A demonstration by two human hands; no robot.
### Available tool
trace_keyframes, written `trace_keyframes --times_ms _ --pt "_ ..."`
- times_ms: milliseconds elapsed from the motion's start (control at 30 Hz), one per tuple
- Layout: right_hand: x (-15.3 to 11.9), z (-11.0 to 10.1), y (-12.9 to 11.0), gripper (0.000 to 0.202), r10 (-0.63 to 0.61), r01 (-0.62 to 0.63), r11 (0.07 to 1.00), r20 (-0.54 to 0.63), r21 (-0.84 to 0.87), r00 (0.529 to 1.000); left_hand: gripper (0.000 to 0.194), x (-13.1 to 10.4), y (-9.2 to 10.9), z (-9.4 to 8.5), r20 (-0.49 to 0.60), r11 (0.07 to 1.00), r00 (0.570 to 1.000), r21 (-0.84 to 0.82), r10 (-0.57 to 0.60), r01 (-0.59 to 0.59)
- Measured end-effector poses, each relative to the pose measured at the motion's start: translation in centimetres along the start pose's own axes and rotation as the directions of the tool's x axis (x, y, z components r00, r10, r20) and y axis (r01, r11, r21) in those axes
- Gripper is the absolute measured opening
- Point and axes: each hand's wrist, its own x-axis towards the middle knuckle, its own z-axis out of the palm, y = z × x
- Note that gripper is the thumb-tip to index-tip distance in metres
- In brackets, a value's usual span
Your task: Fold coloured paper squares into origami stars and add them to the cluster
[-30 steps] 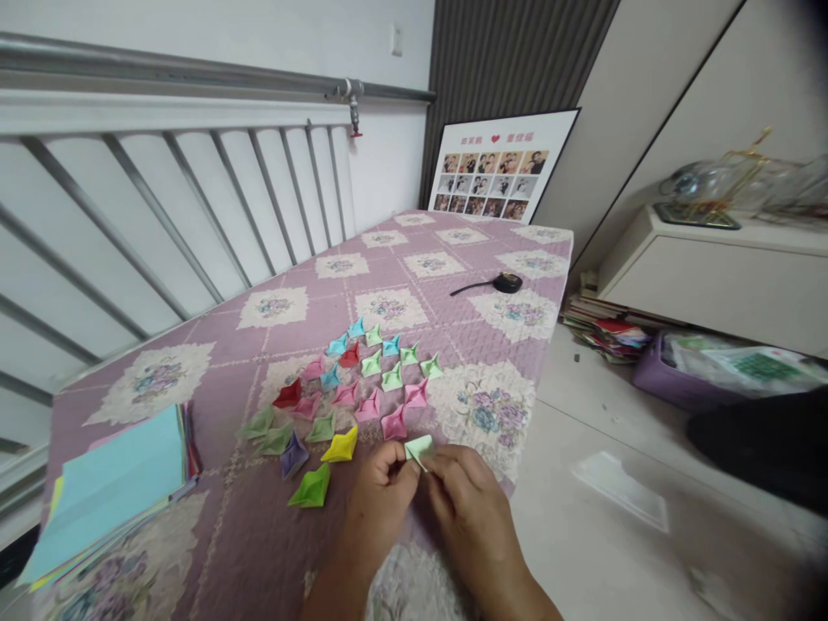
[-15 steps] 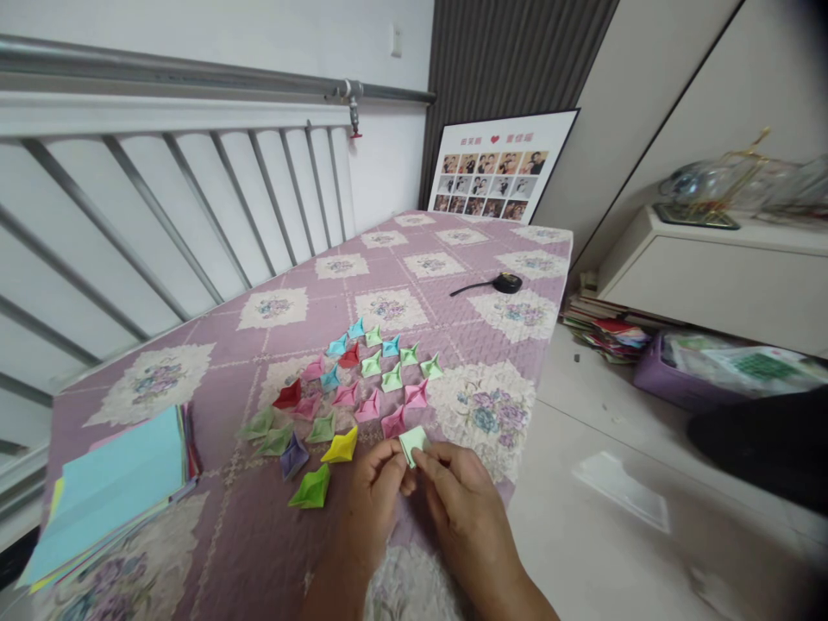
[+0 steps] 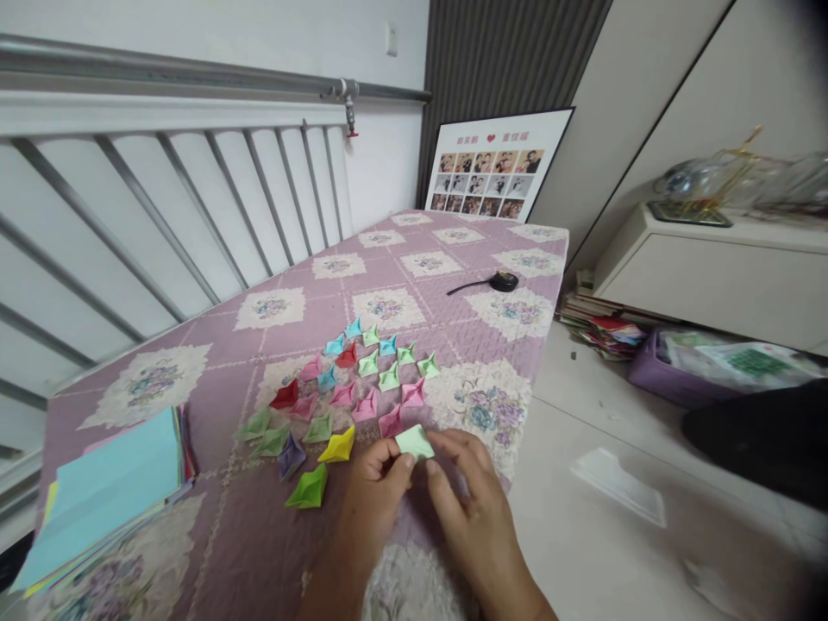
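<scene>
My left hand (image 3: 376,492) pinches the pale green folded paper (image 3: 415,442), right of the yellow folded piece (image 3: 337,445); my right hand (image 3: 471,492) curls by the paper's right edge — its grip I cannot tell. Aligned edges and even pressure should keep creases crisp.

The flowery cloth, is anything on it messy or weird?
The paper pile on the left looks messy: its sheets don't line up, and coloured edges poke out. Nothing looks spilled. The held green paper looks untorn.
</scene>
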Motion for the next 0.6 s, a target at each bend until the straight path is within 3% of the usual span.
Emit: trace_keyframes --times_ms 100,200,267,400,600 --pt "0.28 -0.13 -0.22 0.040 0.347 -0.351 0.900 0.064 0.259 0.936 0.016 -0.12 -0.10 0.12 0.002 0.998 1.000 0.059 -0.001 0.001" --pt "0.54 -0.13 -0.66 0.037 0.430 -0.515 0.750 0.286 0.415 0.856 0.015 -0.17 -0.10 0.17 0.011 0.994 0.999 0.103 0.040 -0.041" --pt "0.59 -0.06 -0.85 0.031 0.436 -0.553 0.704 0.343 0.445 0.832 0.014 -0.16 -0.02 0.18 0.012 0.988 0.998 0.137 0.065 -0.066" --pt "0.50 0.16 -0.78 0.029 0.487 -0.593 0.658 0.338 0.464 0.805 0.012 -0.10 0.25 0.22 -0.003 0.982 0.996 0.169 0.088 -0.087" --pt "0.49 0.24 -0.64 0.028 0.479 -0.562 0.674 0.295 0.479 0.827 0.015 -0.08 0.36 0.31 0.011 0.986 0.999 0.159 0.047 -0.048"
